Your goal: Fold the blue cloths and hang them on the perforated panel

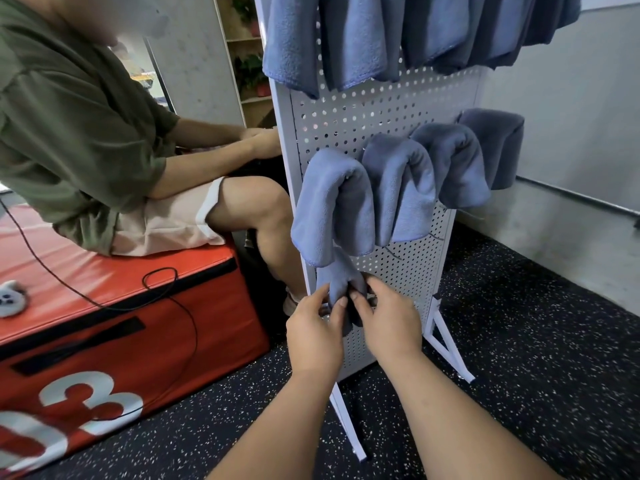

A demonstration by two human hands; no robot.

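**1. Grip state.** I read both grips as clamped on one blue cloth [341,282]. The left grip [313,327] pinches its lower edge between thumb and fingertips. The right grip [388,317] holds the same bunch from the opposite side, fingers curled round it. The two grips nearly touch.

**2. Location of the work item.** The cloth is gathered narrow between the grips, against the lower face of the perforated panel [363,112]. Its upper end runs up behind the hem of the nearest hung cloth [332,202], directly above the grips. I cannot tell whether it is already on a hook.

**3. Reason for the hold.** I judge the two-sided pinch keeps the fold from opening while the cloth is set on the panel. Bunching it narrow would let it drape over a single peg.

**4. Reference items.** Above and right of the grips, three more cloths [453,164] drape in a row, each doubled over its support. A further row [346,36] hangs well above. This is likely the target form.

**5. Markings.** Left of the left grip, a red padded block [180,327] carries a large white "3" [90,400]. A cropped character beside it may be a "0". A black cable [166,271] lies across the block. I can read no label on the cloths or panel.
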